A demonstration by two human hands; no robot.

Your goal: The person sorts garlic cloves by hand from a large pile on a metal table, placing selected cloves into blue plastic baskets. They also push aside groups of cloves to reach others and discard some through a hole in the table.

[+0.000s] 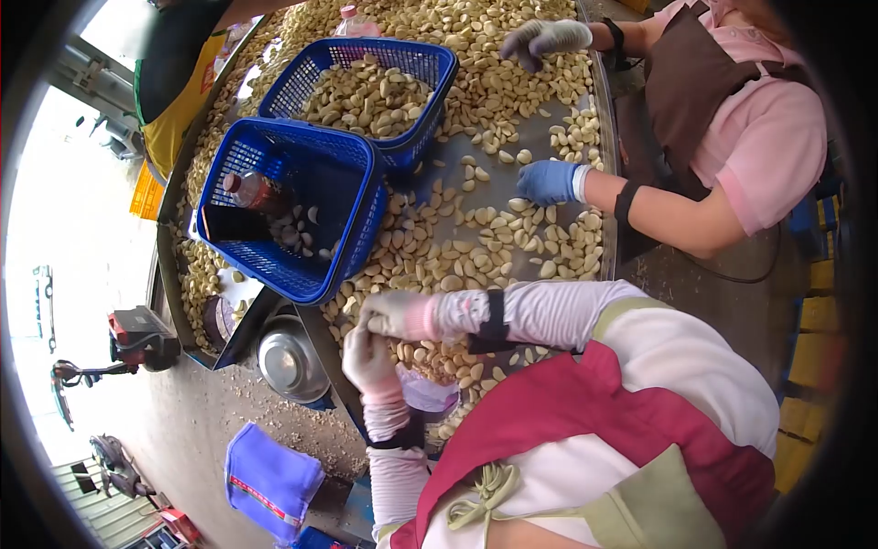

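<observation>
My right hand [402,316], in a pale glove with a pink cuff, meets my left hand [369,361] at the near edge of the metal table [462,137]. The fingers of both are closed together around what looks like a single garlic clove [376,324], mostly covered by the gloves. Beneath and beside them lie many loose cream-coloured garlic cloves [457,265]. Just beyond my hands stands a blue plastic basket [352,220] holding a bottle [261,192], a dark flat object [233,223] and a few pale pieces.
A second blue basket [444,78] behind holds a heap of cloves. At the right, a co-worker's blue-gloved hand [551,182] and grey-gloved hand [544,41] reach over the table. A metal bowl [291,360] sits by the table's edge, and a purple cloth-like item [272,476] is lower down.
</observation>
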